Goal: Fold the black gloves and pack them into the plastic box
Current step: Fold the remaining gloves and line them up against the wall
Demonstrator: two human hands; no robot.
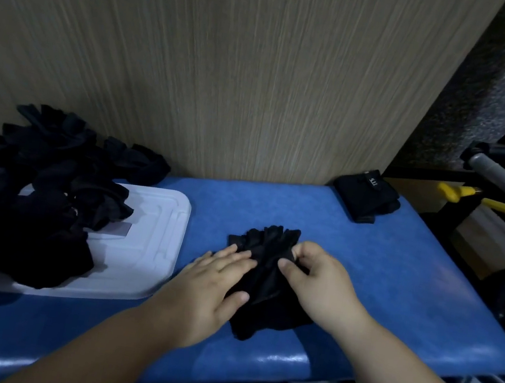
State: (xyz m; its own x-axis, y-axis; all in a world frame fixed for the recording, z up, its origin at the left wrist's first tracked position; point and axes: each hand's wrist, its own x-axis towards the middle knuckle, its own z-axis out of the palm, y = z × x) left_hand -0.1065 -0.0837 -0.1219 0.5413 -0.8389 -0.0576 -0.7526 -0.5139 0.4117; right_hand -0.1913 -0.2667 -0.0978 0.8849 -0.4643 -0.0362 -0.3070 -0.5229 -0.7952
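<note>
- Head view: a heap of loose black gloves lies at the far left, spilling over a white plastic lid on the blue desk.
- The left hand lies flat, fingers spread, pressing the near half of a black glove at desk centre.
- The right hand has its grip pinched shut on that glove's crumpled fabric.
- A folded black glove bundle sits at the far right corner, against the wood-grain panel.

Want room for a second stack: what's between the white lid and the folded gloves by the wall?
Head view: only bare blue table between lid and folded gloves.
</note>
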